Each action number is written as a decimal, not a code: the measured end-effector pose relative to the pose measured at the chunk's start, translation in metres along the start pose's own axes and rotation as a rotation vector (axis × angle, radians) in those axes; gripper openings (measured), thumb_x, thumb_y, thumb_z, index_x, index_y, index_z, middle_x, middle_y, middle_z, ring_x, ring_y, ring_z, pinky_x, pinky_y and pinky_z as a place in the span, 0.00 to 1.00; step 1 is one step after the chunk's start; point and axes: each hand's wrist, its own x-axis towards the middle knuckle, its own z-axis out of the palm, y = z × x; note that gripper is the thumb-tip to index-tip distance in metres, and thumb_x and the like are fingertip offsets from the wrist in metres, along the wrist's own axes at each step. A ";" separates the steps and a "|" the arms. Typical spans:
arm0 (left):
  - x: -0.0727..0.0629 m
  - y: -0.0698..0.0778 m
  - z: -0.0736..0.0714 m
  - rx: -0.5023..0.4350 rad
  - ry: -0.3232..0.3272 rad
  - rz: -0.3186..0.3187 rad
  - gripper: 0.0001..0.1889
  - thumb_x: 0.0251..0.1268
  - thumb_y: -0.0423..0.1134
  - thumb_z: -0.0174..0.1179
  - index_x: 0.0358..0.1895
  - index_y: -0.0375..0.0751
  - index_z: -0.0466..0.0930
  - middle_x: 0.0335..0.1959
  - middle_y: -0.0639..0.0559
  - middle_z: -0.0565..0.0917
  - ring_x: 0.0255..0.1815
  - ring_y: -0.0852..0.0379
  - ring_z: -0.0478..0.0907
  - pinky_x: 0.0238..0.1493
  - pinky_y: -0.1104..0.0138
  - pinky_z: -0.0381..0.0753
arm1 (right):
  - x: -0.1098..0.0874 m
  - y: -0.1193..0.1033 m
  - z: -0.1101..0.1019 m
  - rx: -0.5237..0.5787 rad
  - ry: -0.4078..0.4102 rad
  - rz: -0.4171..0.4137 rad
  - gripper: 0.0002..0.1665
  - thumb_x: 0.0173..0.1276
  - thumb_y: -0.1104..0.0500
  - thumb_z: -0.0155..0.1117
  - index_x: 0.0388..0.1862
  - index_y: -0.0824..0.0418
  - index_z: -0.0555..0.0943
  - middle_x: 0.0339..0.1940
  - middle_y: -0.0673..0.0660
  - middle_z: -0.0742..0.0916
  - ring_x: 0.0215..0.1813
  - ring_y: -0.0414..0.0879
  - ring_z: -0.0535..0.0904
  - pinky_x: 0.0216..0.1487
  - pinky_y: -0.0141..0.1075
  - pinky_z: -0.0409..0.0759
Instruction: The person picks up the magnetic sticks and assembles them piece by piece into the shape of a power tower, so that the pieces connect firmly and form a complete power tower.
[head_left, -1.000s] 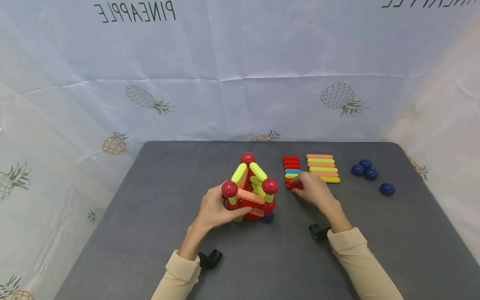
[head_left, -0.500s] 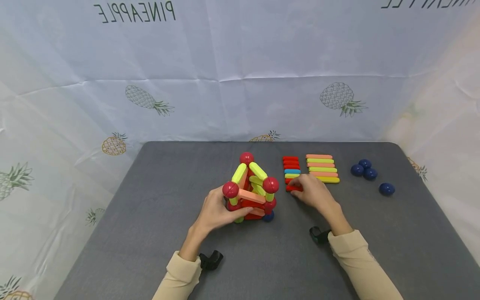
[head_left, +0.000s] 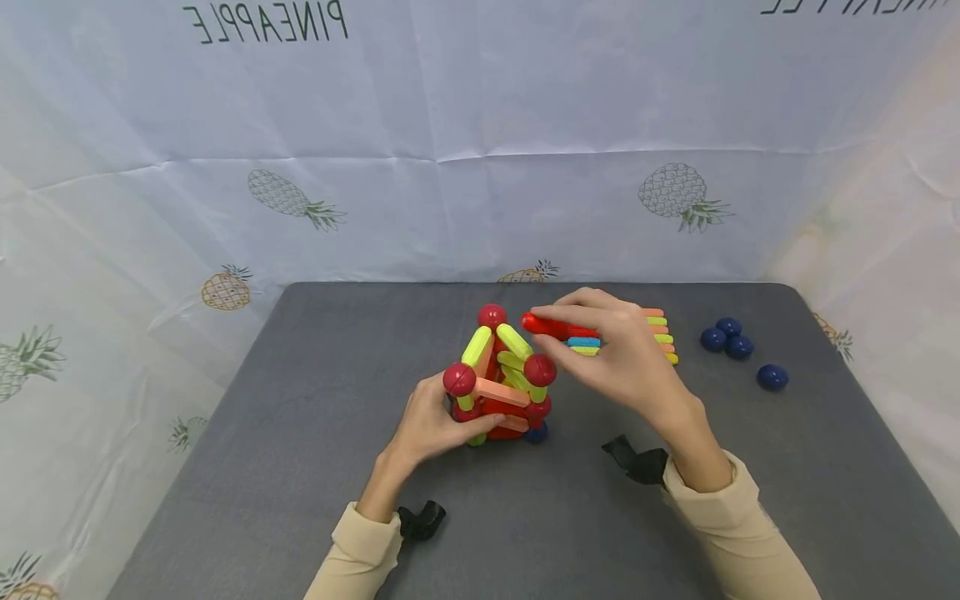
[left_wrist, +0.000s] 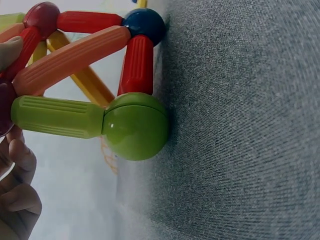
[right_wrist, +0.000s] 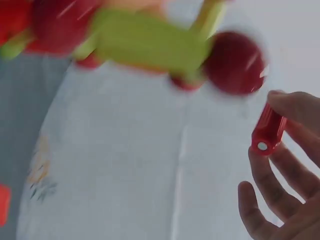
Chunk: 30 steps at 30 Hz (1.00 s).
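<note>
A tower of magnetic sticks and balls stands mid-table, with red balls on its upper corners. My left hand grips its left side, thumb across the near face. In the left wrist view, the tower's green ball and blue ball sit at the grey tabletop; fingers show at the left edge. My right hand pinches a short red magnetic stick above the table, just right of the tower's top. In the right wrist view, a round silvery magnet shows in the end of that red stick.
Behind my right hand lie a blue stick and more short sticks, with longer salmon and yellow sticks beside them. Several dark blue balls rest farther right. A pineapple-print sheet hangs behind the table.
My right hand has picked up the red stick from the near end of its row and raised it up and left, beside the tower's top. The left hand keeps its grip.
</note>
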 end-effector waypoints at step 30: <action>-0.001 -0.001 -0.002 0.006 -0.006 0.001 0.30 0.50 0.45 0.80 0.58 0.48 0.80 0.46 0.55 0.89 0.40 0.62 0.85 0.43 0.67 0.86 | 0.006 -0.033 0.028 -0.163 -0.326 -0.091 0.19 0.58 0.58 0.81 0.50 0.54 0.91 0.39 0.50 0.89 0.35 0.39 0.76 0.39 0.33 0.72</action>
